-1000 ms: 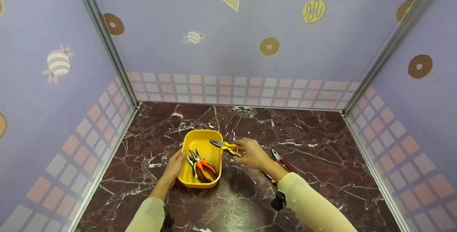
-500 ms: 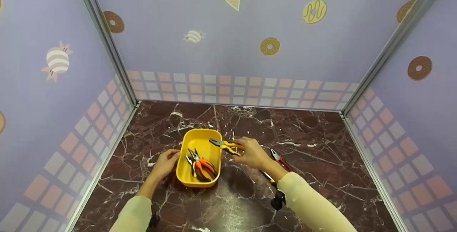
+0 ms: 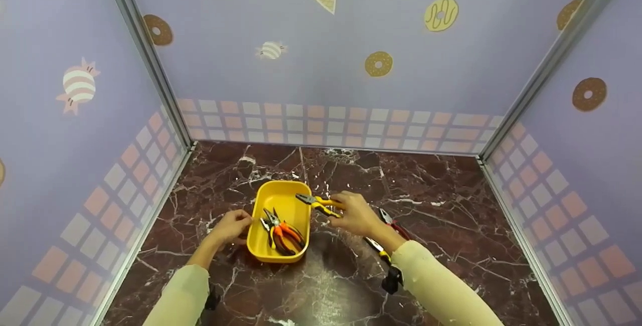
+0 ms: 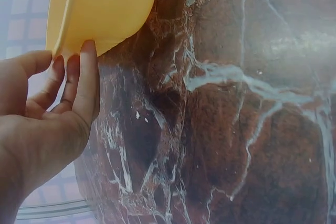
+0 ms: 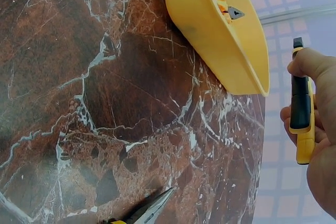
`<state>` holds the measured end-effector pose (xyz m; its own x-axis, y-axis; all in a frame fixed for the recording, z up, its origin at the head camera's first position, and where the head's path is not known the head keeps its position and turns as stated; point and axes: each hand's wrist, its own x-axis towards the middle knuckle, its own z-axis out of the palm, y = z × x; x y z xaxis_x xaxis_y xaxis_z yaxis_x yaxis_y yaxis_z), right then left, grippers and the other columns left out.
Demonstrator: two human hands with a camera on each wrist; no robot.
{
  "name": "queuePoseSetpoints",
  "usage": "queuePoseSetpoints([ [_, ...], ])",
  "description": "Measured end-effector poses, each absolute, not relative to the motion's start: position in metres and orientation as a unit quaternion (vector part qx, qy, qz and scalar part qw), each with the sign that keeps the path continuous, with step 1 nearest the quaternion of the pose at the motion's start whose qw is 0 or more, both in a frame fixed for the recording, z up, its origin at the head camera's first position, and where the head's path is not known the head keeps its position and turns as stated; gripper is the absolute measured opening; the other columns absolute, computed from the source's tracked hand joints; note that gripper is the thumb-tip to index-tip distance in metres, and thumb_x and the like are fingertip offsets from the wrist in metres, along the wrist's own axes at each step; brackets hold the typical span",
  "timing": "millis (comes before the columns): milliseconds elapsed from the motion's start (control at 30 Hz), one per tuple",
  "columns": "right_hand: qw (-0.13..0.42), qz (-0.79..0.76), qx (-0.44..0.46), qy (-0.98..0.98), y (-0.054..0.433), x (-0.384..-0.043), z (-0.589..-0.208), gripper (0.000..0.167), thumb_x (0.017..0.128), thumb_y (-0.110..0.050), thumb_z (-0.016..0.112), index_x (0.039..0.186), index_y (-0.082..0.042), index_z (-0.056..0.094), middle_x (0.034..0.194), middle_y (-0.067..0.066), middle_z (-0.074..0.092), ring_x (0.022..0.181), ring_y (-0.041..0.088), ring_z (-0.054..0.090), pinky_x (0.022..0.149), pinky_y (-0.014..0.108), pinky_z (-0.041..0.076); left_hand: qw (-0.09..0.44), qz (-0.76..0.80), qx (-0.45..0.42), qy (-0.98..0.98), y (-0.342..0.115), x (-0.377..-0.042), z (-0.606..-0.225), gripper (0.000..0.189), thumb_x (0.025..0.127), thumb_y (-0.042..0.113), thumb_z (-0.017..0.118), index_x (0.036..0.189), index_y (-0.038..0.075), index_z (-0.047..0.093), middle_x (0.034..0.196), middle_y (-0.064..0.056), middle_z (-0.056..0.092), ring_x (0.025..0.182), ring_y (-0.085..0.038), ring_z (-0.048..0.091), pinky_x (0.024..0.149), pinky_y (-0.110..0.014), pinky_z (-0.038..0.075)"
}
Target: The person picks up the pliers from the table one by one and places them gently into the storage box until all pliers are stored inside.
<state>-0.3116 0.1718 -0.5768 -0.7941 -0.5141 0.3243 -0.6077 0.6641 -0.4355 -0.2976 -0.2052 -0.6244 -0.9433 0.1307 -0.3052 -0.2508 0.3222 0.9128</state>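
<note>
In the head view, a yellow plastic box [image 3: 281, 189] holds several pliers, among them a pair with orange handles [image 3: 288, 233]. My left hand [image 3: 231, 226] is at the box's left side; its fingertips are close to the rim and outer wall in the left wrist view, with no clear pinch on them. Yellow-and-black pliers [image 3: 321, 205] are gripped by the handles in my right hand [image 3: 355, 214], their jaws pointing left over the box's right rim. Two more pliers lie by my right forearm: red-handled pliers [image 3: 393, 224] and yellow-handled long-nose pliers [image 3: 378, 250], partly hidden by the arm.
Dark red marbled tabletop [image 3: 441, 190] spreads under everything. Purple panels with printed sweets enclose it at the back [image 3: 321, 75], left and right, joined by grey metal corner posts [image 3: 150, 60].
My left hand has let go of the box's left rim and drawn back slightly left. The right hand with its pliers has barely moved.
</note>
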Motion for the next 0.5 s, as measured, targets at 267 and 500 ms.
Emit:
queuePoseSetpoints([
  [267,0.076,0.28,0.309,-0.906,0.166,-0.31,-0.579,0.047,0.084,-0.019,0.086,0.126,-0.001,0.074,0.11,0.01,0.073,0.089,0.023,0.068,0.075,0.036,0.059,0.206,0.588,-0.034,0.781,-0.21,-0.301,-0.625,0.023,0.111,0.014,0.051,0.12,-0.006,0.055,0.1,-0.013,0.055,0.085,-0.021,0.06,0.068,-0.036,0.063],
  [500,0.068,0.282,0.304,-0.907,0.154,-0.308,-0.582,0.047,0.083,-0.022,0.085,0.124,-0.003,0.075,0.106,0.008,0.073,0.089,0.02,0.066,0.077,0.035,0.058,0.216,0.6,-0.022,0.77,-0.207,-0.302,-0.627,0.017,0.111,0.012,0.047,0.117,-0.004,0.048,0.102,-0.012,0.05,0.084,-0.022,0.057,0.065,-0.035,0.06],
])
